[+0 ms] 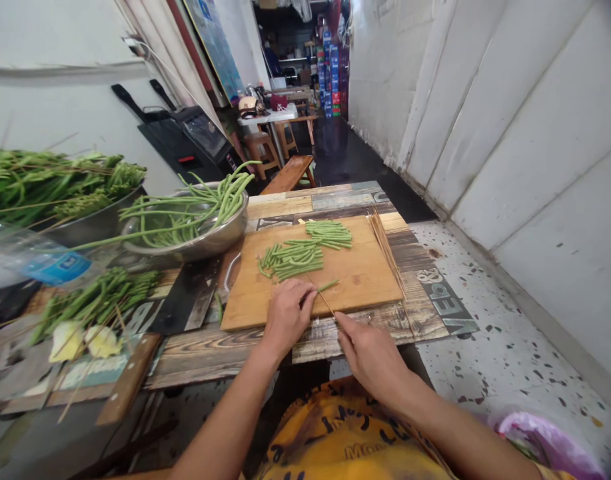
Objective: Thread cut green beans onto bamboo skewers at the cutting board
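Note:
My left hand (289, 308) rests closed on the near edge of a wooden cutting board (355, 273), pinching a short green bean piece (328, 286). My right hand (370, 352) is closed on the near end of a thin wooden skewer (326, 303) whose tip reaches the bean piece at my left fingers. Two heaps of cut green bean pieces (295, 257) lie on the board beyond my hands. A bundle of bare skewers (385, 245) lies along the board's right edge.
A metal bowl (215, 241) with long green beans stands left of the board. A cleaver (188, 297) lies beside it. Skewered greens (92, 300) and another bowl of greens (80, 223) sit at the far left. White wall panels (510, 147) run along the right.

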A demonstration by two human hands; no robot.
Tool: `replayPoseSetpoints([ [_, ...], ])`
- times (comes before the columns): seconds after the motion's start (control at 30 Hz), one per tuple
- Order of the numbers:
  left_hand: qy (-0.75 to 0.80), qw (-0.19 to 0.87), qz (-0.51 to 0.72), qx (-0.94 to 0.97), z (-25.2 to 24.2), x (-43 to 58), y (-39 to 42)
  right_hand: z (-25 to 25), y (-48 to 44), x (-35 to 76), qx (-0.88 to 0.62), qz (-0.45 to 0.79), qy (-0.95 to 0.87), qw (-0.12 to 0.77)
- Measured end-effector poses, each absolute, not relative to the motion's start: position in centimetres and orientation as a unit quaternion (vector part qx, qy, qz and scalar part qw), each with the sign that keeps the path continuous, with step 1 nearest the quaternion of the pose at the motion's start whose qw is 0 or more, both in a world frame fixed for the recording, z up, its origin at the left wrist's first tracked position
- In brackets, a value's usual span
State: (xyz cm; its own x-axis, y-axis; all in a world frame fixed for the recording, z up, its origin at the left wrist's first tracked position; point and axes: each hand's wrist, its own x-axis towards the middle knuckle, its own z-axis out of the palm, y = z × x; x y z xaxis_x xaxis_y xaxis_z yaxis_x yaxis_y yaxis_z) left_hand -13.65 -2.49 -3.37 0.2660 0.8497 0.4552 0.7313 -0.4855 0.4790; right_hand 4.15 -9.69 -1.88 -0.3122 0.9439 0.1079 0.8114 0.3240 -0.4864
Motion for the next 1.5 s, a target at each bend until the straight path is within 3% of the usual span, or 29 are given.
replayPoseSetpoints([
  [0.4,0.464,0.106,0.300,0.827,-1.9,-9.9,-4.6,-3.8,-12.2,7.7,-0.552,0.150,-0.766,0.294],
  [0.5,0.494,0.041,0.317,0.808,-1.7,-11.5,-3.3,-4.0,-12.5,8.2,-0.545,0.156,-0.763,0.311],
  [0.67,0.582,-0.072,0.244,0.773,-1.9,-14.0,-0.2,-4.4,-12.8,8.2,-0.523,0.171,-0.765,0.334],
  [1.1,0.563,-0.001,0.273,0.780,-2.1,-13.7,-0.3,-4.7,-12.8,8.2,-0.521,0.203,-0.770,0.306],
  [1.5,0.553,-0.001,0.268,0.789,-2.3,-13.7,0.0,-5.0,-12.9,8.1,-0.520,0.202,-0.772,0.305],
])
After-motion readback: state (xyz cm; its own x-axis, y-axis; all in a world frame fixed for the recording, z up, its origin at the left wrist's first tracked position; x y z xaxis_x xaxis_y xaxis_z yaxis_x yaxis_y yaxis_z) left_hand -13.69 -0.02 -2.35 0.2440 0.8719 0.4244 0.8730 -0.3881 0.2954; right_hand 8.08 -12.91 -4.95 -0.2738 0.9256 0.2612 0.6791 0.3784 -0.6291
